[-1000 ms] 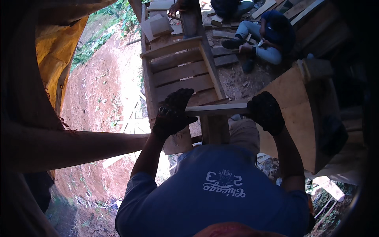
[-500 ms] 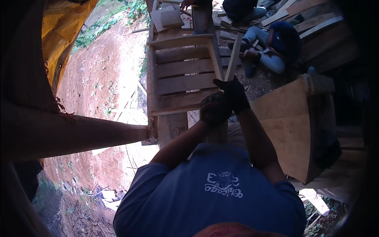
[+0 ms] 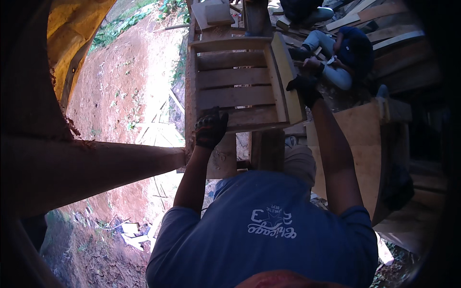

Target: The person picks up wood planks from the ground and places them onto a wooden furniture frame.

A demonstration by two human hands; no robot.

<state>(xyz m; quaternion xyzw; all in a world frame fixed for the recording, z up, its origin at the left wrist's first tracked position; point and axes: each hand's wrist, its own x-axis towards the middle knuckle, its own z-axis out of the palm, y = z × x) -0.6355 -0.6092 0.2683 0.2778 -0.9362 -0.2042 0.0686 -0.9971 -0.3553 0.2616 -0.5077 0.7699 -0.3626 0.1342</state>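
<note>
At the far left a dark timber beam point(image 3: 96, 168) runs across toward the middle, with a yellow tarp point(image 3: 81, 29) above it and bare red earth point(image 3: 125, 86) beyond. The left hand point(image 3: 210, 129), in a dark glove, grips the near left corner of a wooden slatted pallet point(image 3: 235, 86), fingers curled over its lowest slat. The pallet sits just beyond the person, at the centre of the view, its long side rails running away from them and its slats lying crosswise, left to right. It is pale, rough-sawn wood with open gaps between the slats and a thick rail along its right edge. Below it stands a wooden post point(image 3: 266, 149), close to the pallet's near edge. The right hand point(image 3: 303, 89), also gloved, is closed on the pallet's right rail, well apart from the left. Farther right, another person in blue point(image 3: 343, 60) crouches among loose planks point(image 3: 379, 19), and a plywood panel point(image 3: 365, 149) stands beside the right forearm.
</note>
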